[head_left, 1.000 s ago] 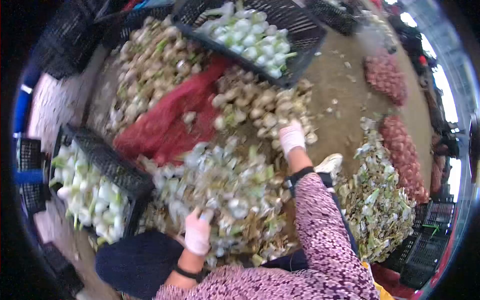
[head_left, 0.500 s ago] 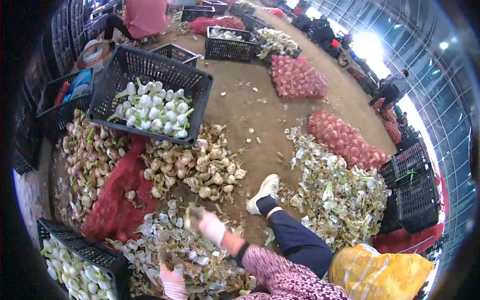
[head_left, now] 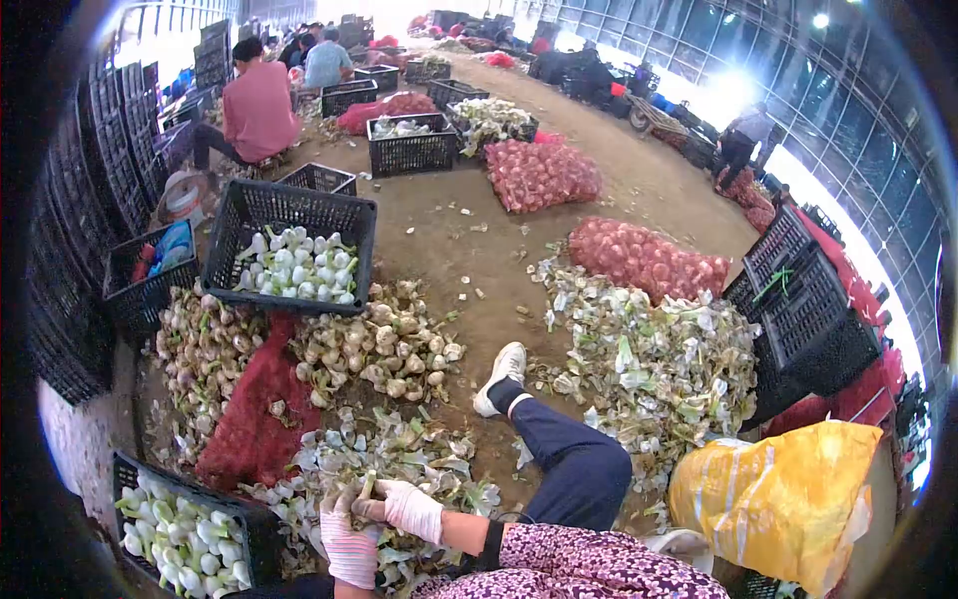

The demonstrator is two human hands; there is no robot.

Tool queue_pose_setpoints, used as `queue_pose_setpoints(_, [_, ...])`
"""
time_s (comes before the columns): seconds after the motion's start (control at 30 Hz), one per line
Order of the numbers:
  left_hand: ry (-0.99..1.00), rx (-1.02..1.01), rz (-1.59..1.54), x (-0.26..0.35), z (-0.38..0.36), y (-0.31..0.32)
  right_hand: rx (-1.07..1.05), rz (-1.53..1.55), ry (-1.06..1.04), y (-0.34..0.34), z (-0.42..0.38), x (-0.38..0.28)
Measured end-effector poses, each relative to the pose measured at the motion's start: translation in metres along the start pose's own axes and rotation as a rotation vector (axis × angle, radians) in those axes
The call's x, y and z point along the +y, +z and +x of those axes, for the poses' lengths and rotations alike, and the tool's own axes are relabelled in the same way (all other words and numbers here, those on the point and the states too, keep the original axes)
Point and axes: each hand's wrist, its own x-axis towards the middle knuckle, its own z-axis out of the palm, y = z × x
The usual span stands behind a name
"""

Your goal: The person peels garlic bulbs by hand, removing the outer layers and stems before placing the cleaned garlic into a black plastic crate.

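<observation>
My left hand (head_left: 349,547) and my right hand (head_left: 409,507), both in pale gloves with dirty fingertips, meet low in the view over a heap of garlic skins (head_left: 344,449). A pale green garlic stem (head_left: 369,484) sticks up from the closed fingers of my right hand; its bulb is hidden. My left fingers are bent close beside it, and what they hold is not visible. Ahead lie untrimmed garlic bulbs (head_left: 384,349) and a red mesh sack (head_left: 249,409). At lower left stands a black crate (head_left: 261,534) of white peeled garlic (head_left: 185,544).
Another black crate (head_left: 289,205) with peeled garlic rests on the bulb heap. Full red mesh bags (head_left: 644,258) and a wide peelings heap (head_left: 659,369) lie right, near a yellow sack (head_left: 773,499) and stacked crates (head_left: 818,329). A person in pink (head_left: 259,110) sits behind.
My right hand has drawn back toward my left hand with the garlic, and the two now touch or nearly touch. The camera view has tilted up, showing more people at the back.
</observation>
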Motion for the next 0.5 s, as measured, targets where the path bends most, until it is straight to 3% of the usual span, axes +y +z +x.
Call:
queue_pose_setpoints(0.1, [0.077,-0.01,0.113,0.015,-0.007,-0.008,-0.013,0.083,0.004,0.001,-0.023,-0.017])
queue_pose_setpoints(0.17, [0.116,-0.009,0.13,0.021,-0.012,-0.01,-0.149,0.115,0.014,-0.004,-0.032,-0.021])
queue_pose_setpoints(0.2, [0.092,-0.022,0.096,0.02,-0.014,-0.013,-0.151,-0.021,0.015,-0.008,-0.033,-0.02])
queue_pose_setpoints(0.4, [0.041,-0.057,-0.023,0.039,-0.025,-0.017,-0.102,-0.043,-0.121,-0.013,-0.057,-0.025])
queue_pose_setpoints(0.47, [-0.184,-0.038,-0.422,0.055,-0.029,-0.014,-0.097,-0.045,-0.179,-0.012,-0.05,-0.012])
queue_pose_setpoints(0.5, [-0.182,-0.039,-0.422,0.065,-0.03,-0.022,-0.086,-0.099,-0.215,-0.011,-0.038,0.006])
